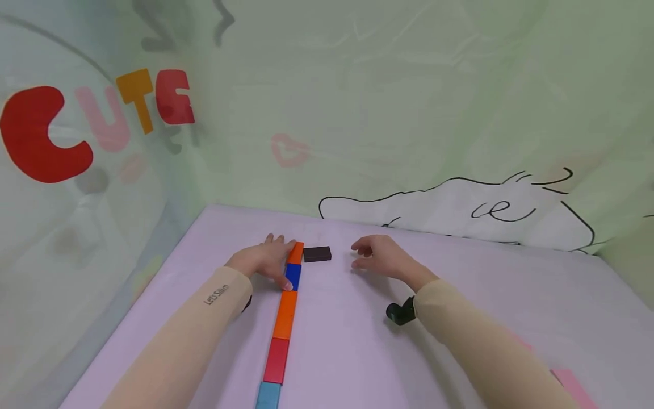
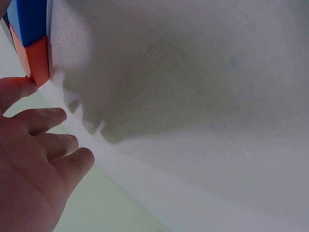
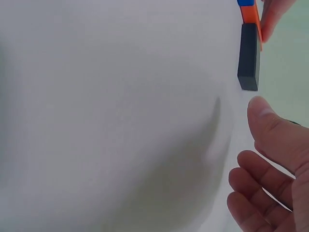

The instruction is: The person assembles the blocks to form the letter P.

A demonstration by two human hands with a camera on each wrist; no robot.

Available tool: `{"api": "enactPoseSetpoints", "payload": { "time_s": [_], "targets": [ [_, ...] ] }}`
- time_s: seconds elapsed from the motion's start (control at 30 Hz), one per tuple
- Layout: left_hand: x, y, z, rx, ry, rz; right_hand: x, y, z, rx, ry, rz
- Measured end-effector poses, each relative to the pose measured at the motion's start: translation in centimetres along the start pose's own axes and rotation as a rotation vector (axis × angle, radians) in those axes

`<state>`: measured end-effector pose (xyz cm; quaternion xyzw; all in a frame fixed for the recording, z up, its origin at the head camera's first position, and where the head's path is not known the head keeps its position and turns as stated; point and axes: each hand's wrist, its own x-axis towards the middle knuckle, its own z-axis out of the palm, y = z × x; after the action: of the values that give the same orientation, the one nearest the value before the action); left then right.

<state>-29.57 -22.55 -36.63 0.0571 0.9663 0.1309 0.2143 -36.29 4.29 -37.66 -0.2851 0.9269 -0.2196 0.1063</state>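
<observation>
A row of flat blocks runs away from me along the table. At its far end lie an orange block (image 1: 297,250) and a blue block (image 1: 293,273); nearer come another orange block (image 1: 285,315), a red block (image 1: 276,360) and a light blue block (image 1: 268,396). My left hand (image 1: 267,261) rests along the row's left side, fingers extended. Its index fingertip touches the far orange block, and its thumb is at the blue one. A black block (image 1: 317,254) lies crosswise beside the far orange block. My right hand (image 1: 380,255), loosely bent, hovers right of it, apart and holding nothing.
Pink pieces (image 1: 573,386) lie at the lower right, partly behind the right forearm. A pale green sheet (image 1: 409,113) rises behind the white table surface (image 1: 347,341). Colored letters (image 1: 46,136) mark the left wall.
</observation>
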Motion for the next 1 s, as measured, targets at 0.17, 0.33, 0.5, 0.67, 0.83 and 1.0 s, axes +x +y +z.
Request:
{"api": "enactPoseSetpoints", "payload": {
  "time_s": [0.17,0.33,0.5,0.67,0.83,1.0],
  "targets": [
    [0.4,-0.4,0.0,0.013,-0.008,0.007,-2.2,1.4,-1.2,-0.029,0.005,-0.014],
    [0.6,-0.9,0.0,0.011,-0.004,0.002,-4.5,2.6,-2.9,-0.058,0.001,-0.017],
    [0.9,-1.4,-0.1,0.014,-0.003,0.005,-7.3,4.1,-4.5,-0.072,0.009,-0.001],
    [0.8,-1.6,0.1,0.013,-0.004,0.003,-10.6,6.2,-5.1,-0.072,0.025,0.059],
    [0.7,-1.6,0.2,0.000,-0.001,0.003,-14.2,8.8,-5.2,-0.082,0.039,0.149],
    [0.7,-1.4,0.1,0.004,0.005,0.013,-17.7,11.1,-5.7,-0.104,0.036,0.231]
  ]
}}
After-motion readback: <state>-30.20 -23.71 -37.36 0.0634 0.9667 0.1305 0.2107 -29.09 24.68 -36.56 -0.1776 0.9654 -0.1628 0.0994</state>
